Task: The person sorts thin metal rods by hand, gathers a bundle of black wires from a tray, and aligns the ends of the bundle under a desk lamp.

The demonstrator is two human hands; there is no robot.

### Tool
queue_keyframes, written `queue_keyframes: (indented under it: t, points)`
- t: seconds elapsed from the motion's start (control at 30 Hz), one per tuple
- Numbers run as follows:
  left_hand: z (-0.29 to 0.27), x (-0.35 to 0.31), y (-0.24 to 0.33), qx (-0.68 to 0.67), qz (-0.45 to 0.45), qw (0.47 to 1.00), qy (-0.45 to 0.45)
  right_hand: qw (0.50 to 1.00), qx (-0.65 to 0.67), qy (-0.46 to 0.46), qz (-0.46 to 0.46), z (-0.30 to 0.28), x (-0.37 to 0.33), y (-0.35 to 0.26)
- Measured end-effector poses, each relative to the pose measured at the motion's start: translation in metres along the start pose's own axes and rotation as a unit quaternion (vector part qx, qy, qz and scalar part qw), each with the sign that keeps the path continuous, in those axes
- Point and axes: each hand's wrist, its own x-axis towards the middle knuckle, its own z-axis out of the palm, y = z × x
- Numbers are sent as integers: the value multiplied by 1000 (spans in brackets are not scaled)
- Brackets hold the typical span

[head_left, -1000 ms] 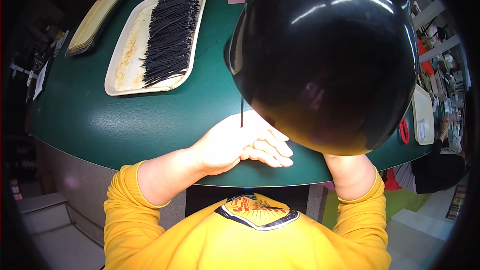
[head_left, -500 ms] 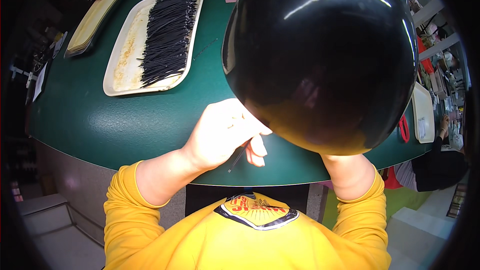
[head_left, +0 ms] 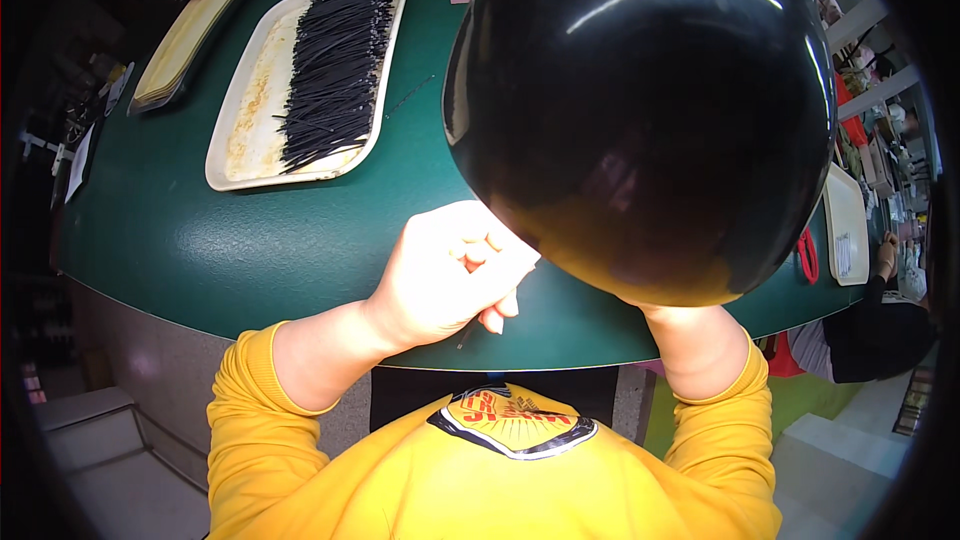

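My left hand (head_left: pixel 445 270) is closed, its fingers pinched just left of the lower rim of a big glossy black lamp shade (head_left: pixel 640 120). The end of a thin black wire (head_left: pixel 465 336) sticks out below that hand, and the rest of it is covered by the fingers. Of my right hand (head_left: pixel 672 318), only the wrist area comes out from beneath the shade, so its fingers are hidden. To the left, a cream tray (head_left: pixel 258 110) holds a thick row of short black wires (head_left: pixel 338 75).
The green table (head_left: pixel 250 260) curves along its near edge. A stack of pale trays (head_left: pixel 192 35) stands at the far left. Right of the shade lie a red-handled tool (head_left: pixel 808 256) and another cream tray (head_left: pixel 846 225). A co-worker's dark sleeve (head_left: pixel 870 340) shows at the right.
My left hand has turned slightly and its fingers have curled in further. Less of the wire shows below it now. The shade and the tray of wires stay put.
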Motion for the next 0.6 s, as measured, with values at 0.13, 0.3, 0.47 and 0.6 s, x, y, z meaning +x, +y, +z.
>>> queue_keyframes:
  t: [0.13,0.3,0.47,0.6]
  points:
    - [-1,-1,0,86,37,996,7,1000,0,0,-2,1,0,1]
    - [-3,1,-3,159,111,981,-3,1000,0,-1,-3,0,1,1]
    - [-3,2,-4,15,24,999,-19,1000,4,-2,-2,-1,1,1]
    - [-1,2,-2,40,10,999,-7,1000,9,-4,-1,-1,0,3]
